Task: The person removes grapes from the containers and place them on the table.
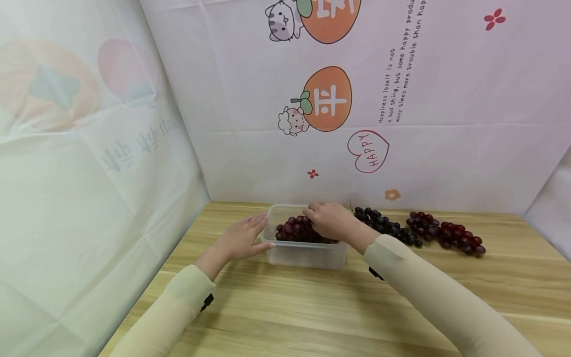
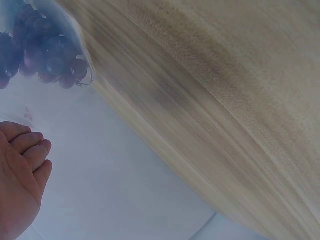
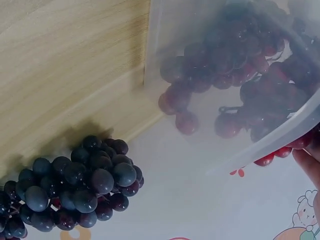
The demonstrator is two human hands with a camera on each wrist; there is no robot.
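A translucent plastic box (image 1: 307, 257) stands on the table with red grapes (image 1: 292, 229) inside. My left hand (image 1: 243, 239) lies against the box's left side, fingers extended and thumb at the front rim. In the left wrist view that hand's palm (image 2: 17, 185) shows, holding nothing. Over the box, my right hand (image 1: 332, 220) reaches in from the right and grips grapes with bent fingers. The right wrist view shows only part of this hand (image 3: 311, 167) at the edge, against red grapes (image 3: 265, 160) beyond the rim; most of its fingers are hidden.
Right of the box lies a bunch of black grapes (image 1: 385, 225), and farther right a bunch of red grapes (image 1: 450, 235). A printed white cloth (image 1: 258, 163) hangs behind the wooden table (image 1: 285, 307), and another cloth (image 1: 89, 208) hangs along the left.
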